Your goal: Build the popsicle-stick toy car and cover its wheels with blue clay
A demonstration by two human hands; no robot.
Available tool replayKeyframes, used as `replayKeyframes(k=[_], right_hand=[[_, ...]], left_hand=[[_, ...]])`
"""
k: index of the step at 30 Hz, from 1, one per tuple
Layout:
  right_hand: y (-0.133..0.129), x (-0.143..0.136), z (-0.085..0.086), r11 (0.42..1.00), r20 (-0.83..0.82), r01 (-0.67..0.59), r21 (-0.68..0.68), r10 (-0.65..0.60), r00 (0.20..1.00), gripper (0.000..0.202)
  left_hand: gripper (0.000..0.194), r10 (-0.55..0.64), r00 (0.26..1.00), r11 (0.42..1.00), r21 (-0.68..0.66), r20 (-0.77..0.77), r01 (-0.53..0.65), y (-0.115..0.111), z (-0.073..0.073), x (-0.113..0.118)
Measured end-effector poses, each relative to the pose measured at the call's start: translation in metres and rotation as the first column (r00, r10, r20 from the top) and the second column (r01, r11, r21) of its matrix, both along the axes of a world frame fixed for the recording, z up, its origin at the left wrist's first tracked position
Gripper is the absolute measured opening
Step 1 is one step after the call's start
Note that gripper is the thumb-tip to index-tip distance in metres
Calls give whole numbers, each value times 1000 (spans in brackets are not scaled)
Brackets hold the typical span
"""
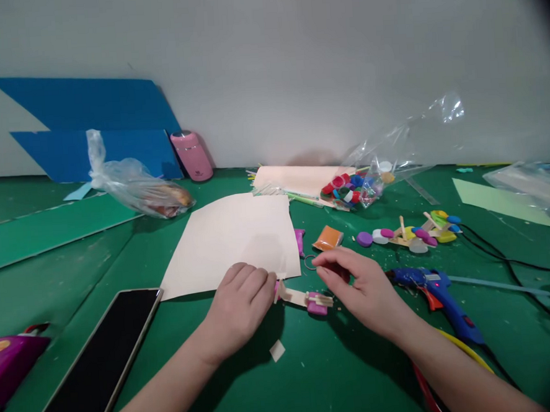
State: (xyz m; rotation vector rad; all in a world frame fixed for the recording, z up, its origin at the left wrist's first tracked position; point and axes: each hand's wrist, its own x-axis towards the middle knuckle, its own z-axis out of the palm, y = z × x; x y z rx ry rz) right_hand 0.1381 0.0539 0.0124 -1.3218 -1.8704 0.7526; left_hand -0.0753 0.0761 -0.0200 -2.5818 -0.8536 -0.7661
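Observation:
My left hand is closed over one end of a small craft-stick piece, which has pink parts and short wooden bits on it. My fingers partly hide that end. To the right, my right hand has its thumb and forefinger tips drawn close together, beyond the piece's free end. A thin ring shows right at these fingertips; whether they pinch it I cannot tell. Behind the hands lie a cream paper sheet and an orange packet. A small pale square sits in front.
A blue glue gun and its cords lie at right, below a row of craft sticks and coloured caps. At left are a phone and a purple box. Bagged caps and a pink flask stand behind.

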Motion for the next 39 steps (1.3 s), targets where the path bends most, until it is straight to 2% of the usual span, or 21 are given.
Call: replayKeyframes(k=[5, 11, 26, 33, 39], right_hand=[[24, -17, -9, 997, 30, -53, -56, 54, 998, 13], [35, -24, -21, 984, 83, -74, -165, 89, 993, 13], [38, -29, -29, 974, 104, -90, -208, 113, 988, 15], [37, -29, -29, 976, 109, -92, -199, 116, 987, 12], [36, -31, -26, 978, 122, -92, -189, 117, 986, 10]], left_hand=[[12, -84, 994, 992, 83, -74, 90, 9, -3, -2], [14, -103, 990, 986, 125, -92, 114, 12, -3, -3], [13, -114, 984, 984, 120, -135, 131, 13, -13, -4], [13, -114, 986, 985, 118, -123, 129, 13, -13, -3], [12, -99, 990, 992, 65, -101, 106, 12, -14, -3]])
